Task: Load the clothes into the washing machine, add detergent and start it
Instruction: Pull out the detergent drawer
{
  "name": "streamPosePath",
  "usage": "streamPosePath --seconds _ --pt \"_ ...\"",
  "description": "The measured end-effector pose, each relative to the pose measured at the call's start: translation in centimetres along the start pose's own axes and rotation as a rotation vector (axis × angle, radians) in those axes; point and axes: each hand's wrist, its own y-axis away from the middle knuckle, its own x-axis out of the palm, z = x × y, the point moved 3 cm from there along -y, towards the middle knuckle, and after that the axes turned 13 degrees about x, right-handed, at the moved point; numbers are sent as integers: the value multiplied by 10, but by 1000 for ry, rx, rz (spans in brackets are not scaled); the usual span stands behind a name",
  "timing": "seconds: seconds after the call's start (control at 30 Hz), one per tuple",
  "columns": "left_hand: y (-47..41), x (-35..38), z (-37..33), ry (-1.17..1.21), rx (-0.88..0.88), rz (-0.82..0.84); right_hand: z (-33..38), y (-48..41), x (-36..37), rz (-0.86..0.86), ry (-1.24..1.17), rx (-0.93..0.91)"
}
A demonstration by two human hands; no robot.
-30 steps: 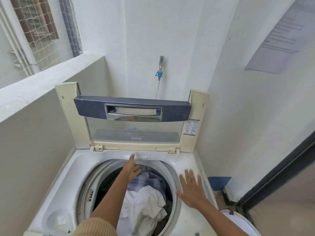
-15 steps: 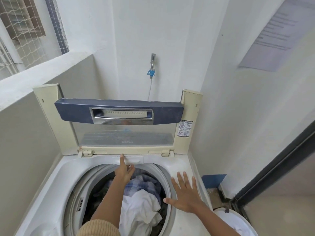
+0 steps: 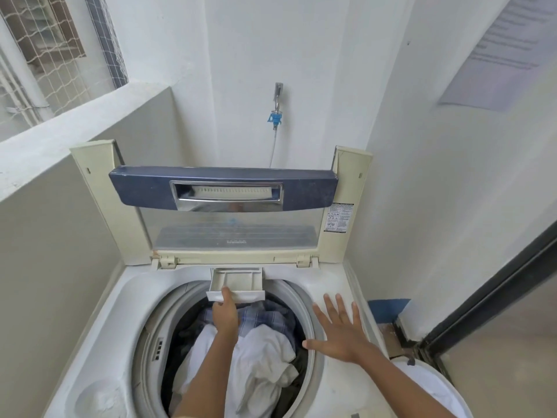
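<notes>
Fingers (image 3: 225, 294) of left hand (image 3: 226, 313) pinching the front lip of the drawer (image 3: 238, 279), thumb on top, the rest hidden beneath; fingers (image 3: 331, 306) of right hand (image 3: 340, 330) straight and spread, palm down on the top of the washer (image 3: 120, 312), just right of the drum rim, holding nothing. White walls (image 3: 422, 176) behind and to the right, with a low ledge (image 3: 75, 125) on the left under a meshed window (image 3: 45, 55). Washer tight in the corner, top open. Lid (image 3: 99, 200) upright against the back wall: cream frame, clear pane, blue bar (image 3: 144, 188) across its upper part, small sticker (image 3: 339, 217) on its right post. Dark door frame (image 3: 497, 291) slanting at the right edge. Drum (image 3: 315, 300) open, round, grey-rimmed, well filled. Clothes (image 3: 259, 357) inside the drum: white garment heaped nearest, blue checked cloth (image 3: 262, 316) behind it, dark cloth at the right edge; left forearm stretched across the white heap. Pale printed sheet (image 3: 506, 49) on the right wall, text too blurred to read. Drawer at the back of the opening, centred below the lid hinge, standing out over the clothes, white, shallow. Tap (image 3: 278, 92) on the back wall above the lid, blue fitting (image 3: 275, 118) under it, thin hose (image 3: 272, 152) dropping behind the lid.
</notes>
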Motion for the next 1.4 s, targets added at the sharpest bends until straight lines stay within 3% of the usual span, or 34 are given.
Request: streamPosePath --seconds 0.3,0.67,0.93,1.03,1.17,1.23,1.33,1.4 --pt "19 -19 -18 75 -93 250 0 2 3 2 30 35" --pt "51 -78 -44 -106 -100 440 -2 8 1 -30 102 75" --pt "79 -119 -85 -97 51 383 -8 8 6 -55 62 -42" --pt "87 -138 -96 -133 96 352 -9 11 3 -59 -24 -6" --pt "110 -161 -120 -237 132 365 22 25 -14 -256 -118 -43" --pt "124 -173 -132 -258 173 350 44 33 -26 -328 -276 -91" --pt "144 -191 -149 -267 303 284 81 46 -42 -191 -615 -293" --pt "161 -201 -162 -300 398 231 105 59 -51 -79 -720 -388"
